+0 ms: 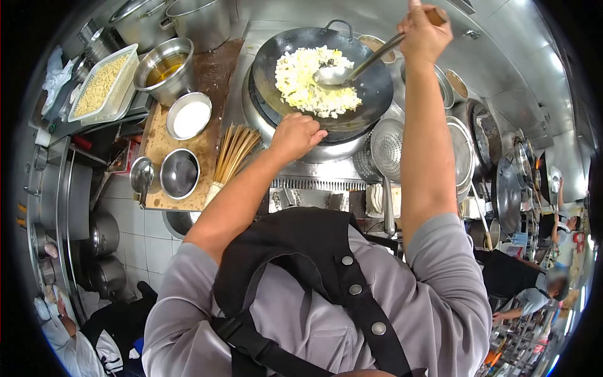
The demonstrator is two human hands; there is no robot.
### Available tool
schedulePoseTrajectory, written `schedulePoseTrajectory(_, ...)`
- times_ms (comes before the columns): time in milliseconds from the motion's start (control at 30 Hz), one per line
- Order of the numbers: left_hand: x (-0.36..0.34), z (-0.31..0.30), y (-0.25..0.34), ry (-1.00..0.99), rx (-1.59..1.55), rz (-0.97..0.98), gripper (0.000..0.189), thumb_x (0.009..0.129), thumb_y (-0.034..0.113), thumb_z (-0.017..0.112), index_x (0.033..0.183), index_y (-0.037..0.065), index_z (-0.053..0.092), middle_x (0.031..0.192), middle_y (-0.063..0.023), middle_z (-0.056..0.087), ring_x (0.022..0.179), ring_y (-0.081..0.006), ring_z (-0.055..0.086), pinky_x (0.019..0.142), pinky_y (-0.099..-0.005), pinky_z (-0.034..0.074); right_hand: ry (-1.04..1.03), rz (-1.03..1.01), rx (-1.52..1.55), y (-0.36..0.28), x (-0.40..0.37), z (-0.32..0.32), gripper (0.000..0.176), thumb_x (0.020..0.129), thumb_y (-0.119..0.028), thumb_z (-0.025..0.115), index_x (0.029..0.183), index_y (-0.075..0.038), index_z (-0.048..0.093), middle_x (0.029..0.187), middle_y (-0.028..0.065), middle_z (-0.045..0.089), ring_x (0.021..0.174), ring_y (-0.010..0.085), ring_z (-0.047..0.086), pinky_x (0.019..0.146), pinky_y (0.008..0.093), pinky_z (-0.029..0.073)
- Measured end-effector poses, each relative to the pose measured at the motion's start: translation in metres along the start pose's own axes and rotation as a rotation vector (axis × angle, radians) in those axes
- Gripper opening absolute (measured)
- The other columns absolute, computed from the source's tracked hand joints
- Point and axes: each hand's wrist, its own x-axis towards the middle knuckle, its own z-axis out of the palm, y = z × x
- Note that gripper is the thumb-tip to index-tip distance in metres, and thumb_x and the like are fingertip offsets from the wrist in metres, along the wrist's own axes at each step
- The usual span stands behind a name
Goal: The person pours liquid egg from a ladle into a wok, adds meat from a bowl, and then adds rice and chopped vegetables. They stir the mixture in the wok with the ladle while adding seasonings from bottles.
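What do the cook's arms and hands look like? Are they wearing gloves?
No gloves: the left hand and right hand are bare, with no rings or watch showing. Both forearms are bare too. Grey sleeves are pushed up near the elbows. Over the grey shirt is a black apron with a strap carrying round metal studs.
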Motion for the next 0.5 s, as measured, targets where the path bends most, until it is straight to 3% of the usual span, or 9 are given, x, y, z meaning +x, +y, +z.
schedulePoseTrajectory(100,0.0,0.001,0.001,0.007,-0.013,0.008,0.031,0.087,0.034,0.069,0.071,0.008,0.062,0.073,-0.0073,0.06,0.076,-0.0297,0.059,0.074,-0.0441,0.047,0.038,-0.134,0.12,0.014,-0.022,0.013,0.018,0.088,-0.002,0.072,0.084,-0.001,0.054,0.058,0.0051,0.053,0.046,0.0133,0.049,0.047,0.0316,0.044)
schedulePoseTrajectory(133,0.0,0.0,0.003,0.009,-0.011,0.004,0.031,0.087,0.034,0.069,0.071,0.008,0.062,0.073,-0.0074,0.06,0.076,-0.0298,0.059,0.075,-0.0439,0.047,0.053,-0.055,0.052,0.045,-0.034,0.009,0.018,0.088,-0.001,0.072,0.085,-0.001,0.054,0.06,0.0053,0.053,0.046,0.013,0.049,0.047,0.0315,0.044)
schedulePoseTrajectory(233,0.005,-0.002,0.0,0.046,-0.007,0.028,0.032,0.087,0.033,0.07,0.07,0.008,0.06,0.071,-0.0076,0.059,0.074,-0.0301,0.058,0.073,-0.0435,0.047,0.031,0.087,0.035,0.029,-0.013,0.016,0.016,0.088,0.0,0.071,0.085,-0.001,0.055,0.062,0.0049,0.054,0.046,0.0126,0.049,0.046,0.031,0.044)
schedulePoseTrajectory(300,0.001,-0.001,0.0,0.064,-0.013,0.049,0.035,0.086,0.033,0.071,0.068,0.007,0.057,0.07,-0.0078,0.057,0.071,-0.0303,0.056,0.071,-0.0434,0.046,0.073,-0.063,0.013,0.002,0.002,0.009,0.016,0.088,0.0,0.071,0.084,-0.002,0.056,0.059,0.0044,0.053,0.045,0.0125,0.048,0.044,0.0302,0.043)
schedulePoseTrajectory(367,0.0,0.001,0.001,0.098,-0.038,0.043,0.034,0.086,0.033,0.072,0.068,0.008,0.058,0.07,-0.0077,0.057,0.071,-0.0302,0.056,0.07,-0.0434,0.046,0.013,-0.076,0.073,0.004,0.003,-0.009,0.017,0.088,0.0,0.071,0.081,-0.003,0.055,0.058,0.004,0.052,0.045,0.012,0.048,0.042,0.029,0.041)
schedulePoseTrajectory(433,0.001,-0.001,0.003,0.053,-0.023,0.022,0.032,0.086,0.033,0.07,0.07,0.008,0.06,0.071,-0.0075,0.058,0.073,-0.0303,0.058,0.072,-0.044,0.047,0.2,-0.164,-0.009,0.038,-0.011,-0.026,0.018,0.089,0.001,0.069,0.079,-0.004,0.055,0.058,0.004,0.052,0.043,0.0119,0.045,0.043,0.031,0.041)
schedulePoseTrajectory(467,0.002,-0.002,0.002,0.007,0.001,0.014,0.03,0.086,0.034,0.069,0.072,0.008,0.062,0.073,-0.0073,0.06,0.075,-0.0304,0.06,0.074,-0.0446,0.047,0.158,-0.024,0.07,0.038,-0.019,-0.024,0.019,0.089,0.002,0.067,0.078,-0.005,0.054,0.057,0.0033,0.051,0.043,0.0124,0.044,0.045,0.0341,0.042)
schedulePoseTrajectory(500,0.004,-0.004,0.001,0.011,0.003,0.017,0.03,0.086,0.034,0.069,0.072,0.008,0.062,0.073,-0.0073,0.06,0.075,-0.0304,0.06,0.074,-0.0446,0.047,0.156,-0.029,0.072,0.032,-0.013,-0.025,0.019,0.089,0.002,0.067,0.078,-0.005,0.054,0.057,0.0033,0.051,0.043,0.0124,0.044,0.045,0.0341,0.042)
